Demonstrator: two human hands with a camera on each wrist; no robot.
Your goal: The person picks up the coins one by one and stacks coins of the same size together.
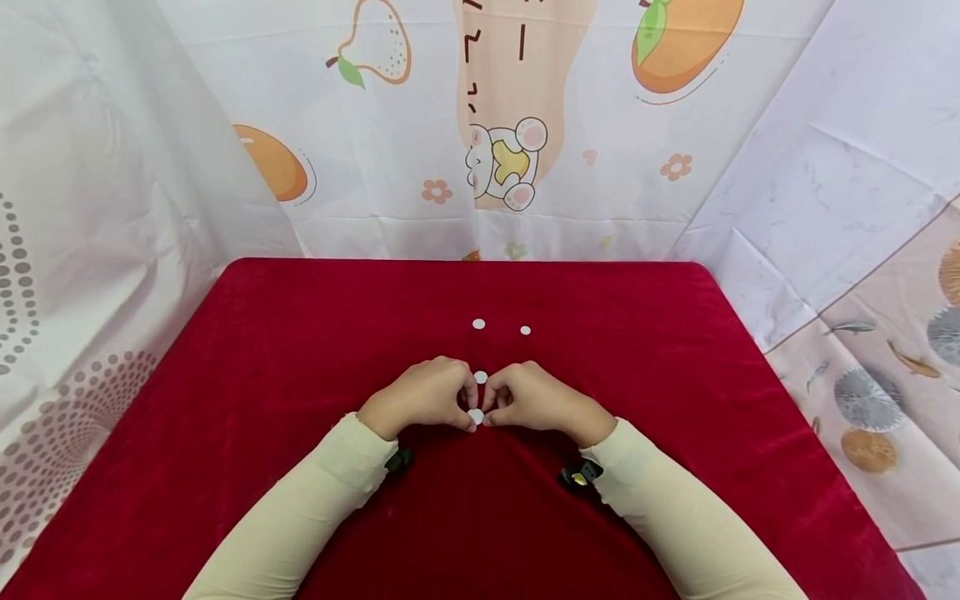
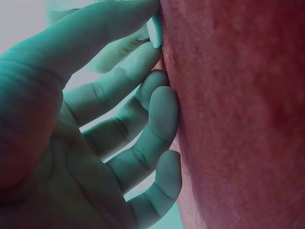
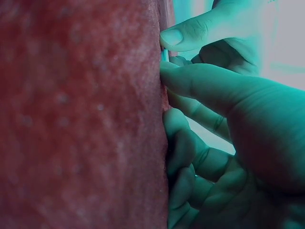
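In the head view, a small white disc (image 1: 476,416) lies low at the red cloth between both hands. My left hand (image 1: 431,395) holds it from the left between thumb and index finger. From the other side my right hand (image 1: 542,398) has its curled thumb and index fingertips at the disc's right edge. The left wrist view shows the thin white disc (image 2: 155,31) edge-on between thumb and index fingertip. The other left fingers (image 2: 163,112) curl loosely against the cloth. Just beyond the fingertips is a second white disc (image 1: 481,377).
Two more white discs, one straight ahead (image 1: 478,323) and a smaller one to its right (image 1: 525,330), lie farther back on the red tablecloth (image 1: 337,317). Printed white curtains (image 1: 360,150) hang behind the table and along its sides.
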